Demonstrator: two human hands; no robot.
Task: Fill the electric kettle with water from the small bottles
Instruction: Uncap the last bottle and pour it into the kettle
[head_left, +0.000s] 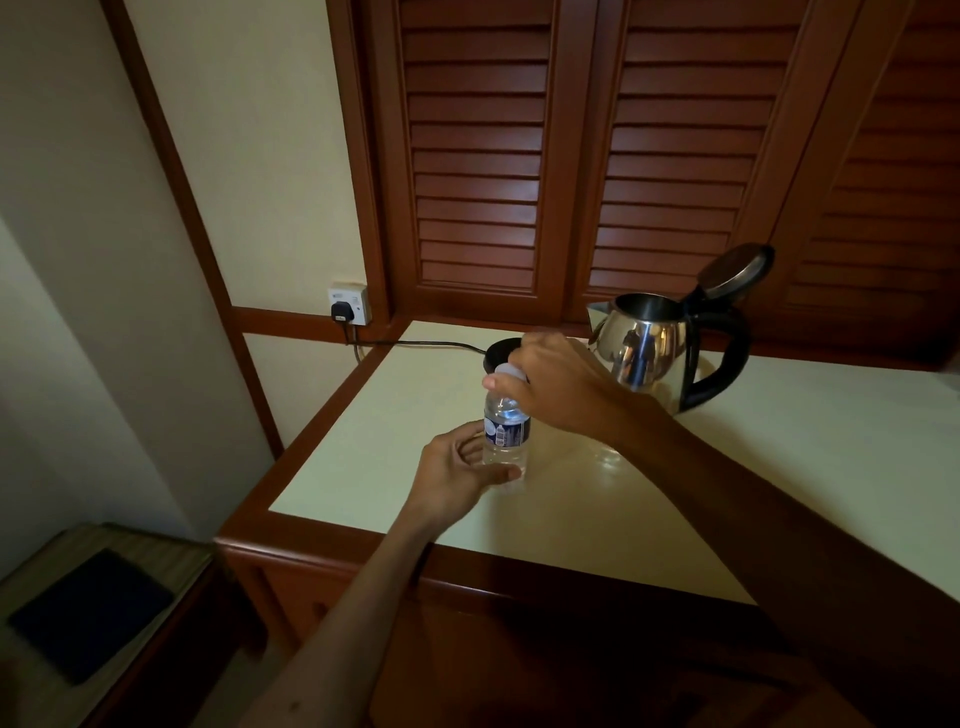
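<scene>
My left hand (457, 470) is nearest to me, reaching in over the wooden front edge of the cabinet top (363, 457), and it's wrapped around the lower half of a small water bottle (506, 434), thumb across the front near the base, fingers curled round the left side. The bottle stands upright on the pale surface, clear plastic with a dark blue label around its middle, and there's water in it.

Up top, my right hand (558, 384) comes in from the right and closes over the white cap (509, 371), thumb on the near side, fingers bunched over the far side. So both hands are on the one bottle, left gripping the body, right pinching the cap. Whether the cap is loose or tight, I can't tell.

Just behind my right hand sits a black round kettle base (501, 351), partly hidden by my knuckles, with its black cord (415, 343) running left along the surface to a plug (341, 310) in the white wall socket (350, 304).

To the right of that, off the base and standing on the cabinet top, is the stainless steel electric kettle (649, 348), black handle facing right, spout to the left, its lid (735, 270) flipped up and open.

Beyond everything, dark wooden louvred doors (571, 156) fill the back wall.
</scene>
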